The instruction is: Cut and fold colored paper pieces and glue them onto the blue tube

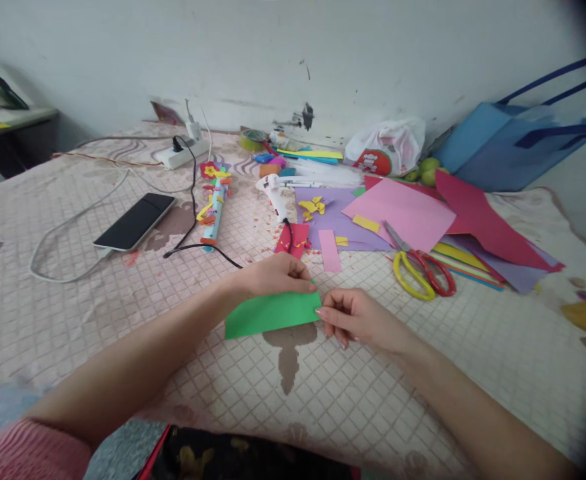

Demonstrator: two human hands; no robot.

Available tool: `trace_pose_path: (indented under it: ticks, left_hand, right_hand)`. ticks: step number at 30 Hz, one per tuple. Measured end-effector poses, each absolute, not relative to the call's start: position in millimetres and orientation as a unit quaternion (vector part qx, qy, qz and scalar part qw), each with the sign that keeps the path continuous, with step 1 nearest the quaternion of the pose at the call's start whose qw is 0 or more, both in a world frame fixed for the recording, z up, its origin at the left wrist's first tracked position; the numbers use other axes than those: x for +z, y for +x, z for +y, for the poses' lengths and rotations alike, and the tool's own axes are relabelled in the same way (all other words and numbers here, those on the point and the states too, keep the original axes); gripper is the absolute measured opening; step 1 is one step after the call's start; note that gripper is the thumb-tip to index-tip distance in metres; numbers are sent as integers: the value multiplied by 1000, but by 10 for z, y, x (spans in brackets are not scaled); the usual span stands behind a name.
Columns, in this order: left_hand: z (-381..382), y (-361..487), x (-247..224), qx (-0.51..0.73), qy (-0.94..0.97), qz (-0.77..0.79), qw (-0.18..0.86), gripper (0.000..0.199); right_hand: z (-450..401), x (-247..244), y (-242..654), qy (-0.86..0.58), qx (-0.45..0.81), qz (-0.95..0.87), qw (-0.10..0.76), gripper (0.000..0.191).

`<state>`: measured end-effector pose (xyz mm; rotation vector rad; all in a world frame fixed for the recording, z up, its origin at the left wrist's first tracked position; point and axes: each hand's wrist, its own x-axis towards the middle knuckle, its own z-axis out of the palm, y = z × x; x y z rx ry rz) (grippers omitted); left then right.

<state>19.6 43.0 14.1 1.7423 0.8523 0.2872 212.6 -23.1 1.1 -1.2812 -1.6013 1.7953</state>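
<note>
A strip of green paper point(270, 315) is held just above the patterned tablecloth, close in front of me. My left hand point(285, 273) grips its upper right part, thumb on the near face and fingers bent behind. At the right end, my right hand point(347, 315) pinches the paper's edge between thumb and fingers. Beyond the hands lie a pink paper strip point(329, 251) and a red paper piece point(293, 239) with small scraps on it. Scissors point(423, 270) with one yellow and one red handle rest to the right of my hands.
A white hot glue gun point(273, 199) stands behind the scraps, its black cord trailing left. Coloured paper sheets point(403, 210) are piled at right, near a blue bag point(507, 143). At left are a phone point(135, 221) on a cable, a decorated blue strip point(215, 210) and a power strip point(183, 153).
</note>
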Motion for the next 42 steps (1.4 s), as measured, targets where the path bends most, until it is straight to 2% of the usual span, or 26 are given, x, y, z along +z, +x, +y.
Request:
trace_pose_path:
  ticks: [7, 14, 20, 31, 38, 42]
  left_hand:
    - [467, 166, 127, 127, 731, 364, 563, 29]
    - [439, 217, 127, 63, 754, 316, 573, 31]
    - [452, 233, 107, 78, 741, 350, 567, 28]
    - [509, 184, 86, 115, 682, 343, 636, 26]
    - [488, 166, 104, 128, 698, 348, 613, 33]
    - [491, 128, 131, 90, 726, 349, 585, 31]
  right_hand:
    - [-210, -14, 2143, -457, 640, -582, 208, 27]
    - [-237, -36, 2113, -463, 644, -573, 207, 22]
    - [-236, -55, 2111, -467, 646, -563, 218, 18]
    - [-251, -22, 2129, -449, 648, -580, 204, 21]
    - [-251, -10, 2126, -470, 629, -580, 217, 23]
    - [-240, 13, 2154, -467, 631, -579, 223, 25]
